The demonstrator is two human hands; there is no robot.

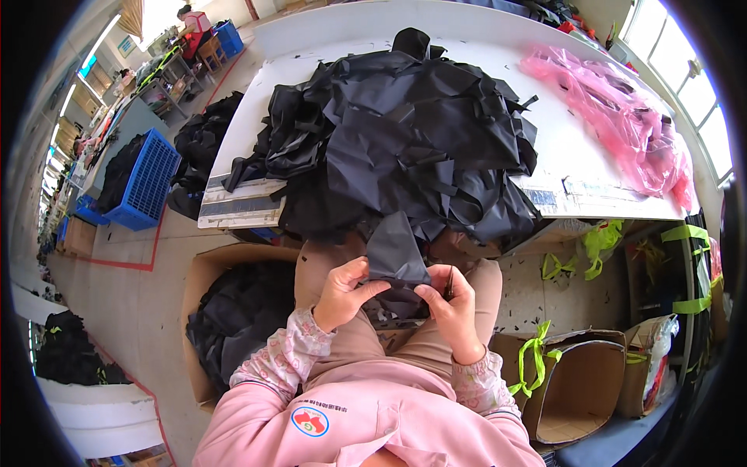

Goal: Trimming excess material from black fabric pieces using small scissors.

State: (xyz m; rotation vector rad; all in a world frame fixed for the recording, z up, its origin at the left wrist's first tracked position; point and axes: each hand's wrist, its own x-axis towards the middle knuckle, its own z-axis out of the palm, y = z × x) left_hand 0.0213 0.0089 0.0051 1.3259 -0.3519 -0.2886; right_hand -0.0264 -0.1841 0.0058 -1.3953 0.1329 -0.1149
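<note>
Above my lap, a black fabric piece is stretched between my two hands. My left hand pinches its left edge between thumb and fingers. At its right edge, my right hand is closed on the same piece, thumb towards me. Something small, dark and thin, perhaps a tool, shows by the right fingers; its kind cannot be made out. Just beyond, a large heap of black fabric pieces covers the middle of the white table and hangs over its near edge.
Left of my legs stands a cardboard box full of black fabric. Pink plastic sheeting lies on the table's right side. An open cardboard box stands at lower right, by a green strap. A blue crate sits farther left.
</note>
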